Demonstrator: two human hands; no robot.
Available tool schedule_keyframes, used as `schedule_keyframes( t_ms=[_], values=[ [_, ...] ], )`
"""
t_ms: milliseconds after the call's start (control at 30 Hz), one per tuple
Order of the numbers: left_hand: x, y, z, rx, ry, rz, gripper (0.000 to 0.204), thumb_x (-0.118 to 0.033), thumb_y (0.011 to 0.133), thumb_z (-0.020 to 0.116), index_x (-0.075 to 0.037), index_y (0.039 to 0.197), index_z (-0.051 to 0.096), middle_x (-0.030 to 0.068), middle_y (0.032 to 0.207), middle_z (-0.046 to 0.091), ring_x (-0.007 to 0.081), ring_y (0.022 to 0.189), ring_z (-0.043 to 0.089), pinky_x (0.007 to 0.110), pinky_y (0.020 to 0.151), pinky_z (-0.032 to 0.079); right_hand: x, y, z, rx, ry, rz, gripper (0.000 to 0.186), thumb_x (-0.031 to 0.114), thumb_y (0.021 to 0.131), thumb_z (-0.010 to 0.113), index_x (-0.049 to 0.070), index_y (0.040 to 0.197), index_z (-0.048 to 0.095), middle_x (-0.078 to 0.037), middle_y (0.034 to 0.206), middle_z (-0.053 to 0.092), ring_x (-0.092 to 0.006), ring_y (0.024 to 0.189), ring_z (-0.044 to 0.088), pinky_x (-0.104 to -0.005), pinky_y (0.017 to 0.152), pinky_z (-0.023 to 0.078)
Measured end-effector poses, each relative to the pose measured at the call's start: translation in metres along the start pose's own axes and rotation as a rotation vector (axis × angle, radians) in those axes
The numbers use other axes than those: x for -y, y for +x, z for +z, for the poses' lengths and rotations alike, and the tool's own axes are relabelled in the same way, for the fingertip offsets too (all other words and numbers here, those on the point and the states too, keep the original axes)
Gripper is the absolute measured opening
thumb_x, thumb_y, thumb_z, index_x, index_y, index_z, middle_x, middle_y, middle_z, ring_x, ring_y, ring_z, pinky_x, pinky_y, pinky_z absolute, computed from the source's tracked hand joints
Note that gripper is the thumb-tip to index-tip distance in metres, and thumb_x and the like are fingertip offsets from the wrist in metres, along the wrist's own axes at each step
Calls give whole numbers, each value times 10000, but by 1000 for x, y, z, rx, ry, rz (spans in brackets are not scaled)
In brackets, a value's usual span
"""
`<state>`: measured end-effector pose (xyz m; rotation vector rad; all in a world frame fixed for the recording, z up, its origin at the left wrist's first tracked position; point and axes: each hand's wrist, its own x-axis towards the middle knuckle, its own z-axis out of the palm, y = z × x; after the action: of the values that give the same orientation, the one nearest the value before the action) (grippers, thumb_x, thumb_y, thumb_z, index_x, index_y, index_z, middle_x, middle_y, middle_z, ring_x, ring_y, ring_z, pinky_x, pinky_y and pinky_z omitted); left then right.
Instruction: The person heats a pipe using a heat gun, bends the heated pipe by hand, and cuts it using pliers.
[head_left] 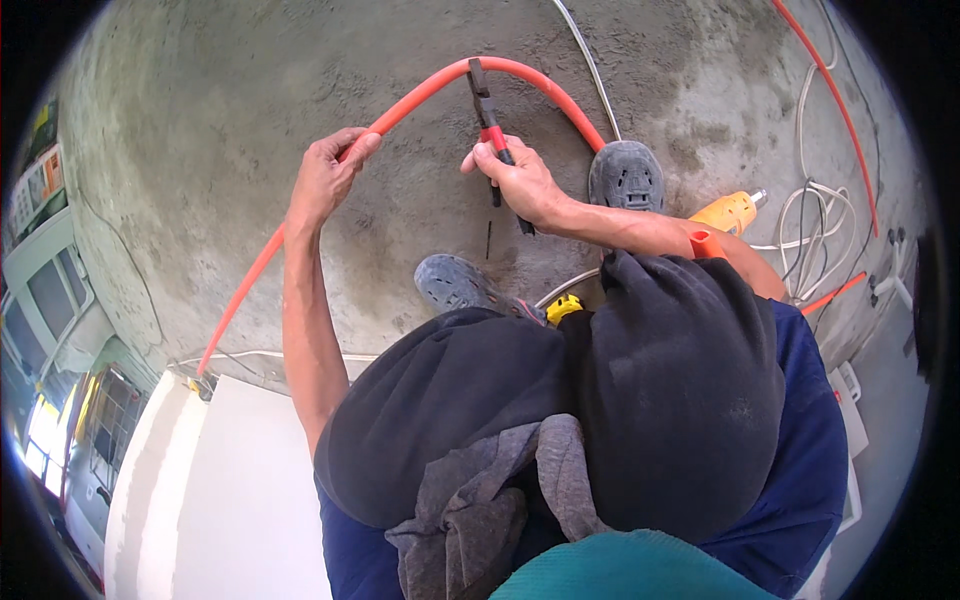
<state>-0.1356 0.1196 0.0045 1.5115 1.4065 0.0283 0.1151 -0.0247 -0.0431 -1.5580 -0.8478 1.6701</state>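
Note:
An orange plastic pipe (420, 92) bows in an arc over the concrete floor. My left hand (328, 172) is closed around its left side. In my right hand (515, 180) is a pair of pliers (484, 105) with red and black handles. Their dark jaws lie at the top of the arc, touching the pipe; whether they bite on it I cannot tell. The pipe's right side runs down to my grey clog (627, 176), and its left side reaches toward a white panel. A thin dark rod (489, 240) lies on the floor below the pliers.
A yellow heat gun (725, 212) with a metal nozzle lies beyond my right forearm, near a coiled white cable (822, 240). The open end of an orange pipe (706, 243) shows by my knee. A yellow tape measure (564, 307) sits between my legs. At left stands a white panel (250, 480).

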Motion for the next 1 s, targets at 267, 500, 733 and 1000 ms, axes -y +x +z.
schedule_keyframes(
  t_ms=[267, 500, 733, 1000],
  values=[
    [0, -3, 3, -18, 11, 6, 384, -404, 988, 709, -30, 1068, 750, -77, 713, 472, 50, 636, 399, 252, 554, 324, -1, -1, 1, -7, 2, -6, 403, 429, 1067, 527, 91, 990, 730, -34, 1044, 480, -126, 870, 503, -318, 835, 441],
    [0, -12, 10, -47, -13, -7, 373, -395, 997, 699, -30, 1061, 743, -82, 687, 452, 48, 630, 399, 249, 552, 325, 19, -4, -4, 95, 123, 28, 490, 479, 1084, 480, 65, 1162, 728, -45, 1030, 533, -143, 980, 512, -333, 924, 438],
    [2, -11, 16, -70, 24, 41, 378, -387, 997, 695, -19, 1074, 734, -57, 690, 473, 72, 648, 422, 267, 588, 365, 21, 1, 0, 33, 200, 70, 401, 378, 1073, 506, 65, 1086, 756, 28, 759, 479, -97, 718, 457, -312, 666, 413],
    [6, -15, 19, -82, 35, 30, 391, -392, 998, 688, -13, 1091, 730, -18, 710, 513, 94, 684, 465, 282, 630, 410, 17, 2, 1, 21, 138, 110, 401, 379, 1076, 503, 64, 1020, 745, 31, 725, 468, -92, 689, 455, -313, 620, 394]
  ],
)
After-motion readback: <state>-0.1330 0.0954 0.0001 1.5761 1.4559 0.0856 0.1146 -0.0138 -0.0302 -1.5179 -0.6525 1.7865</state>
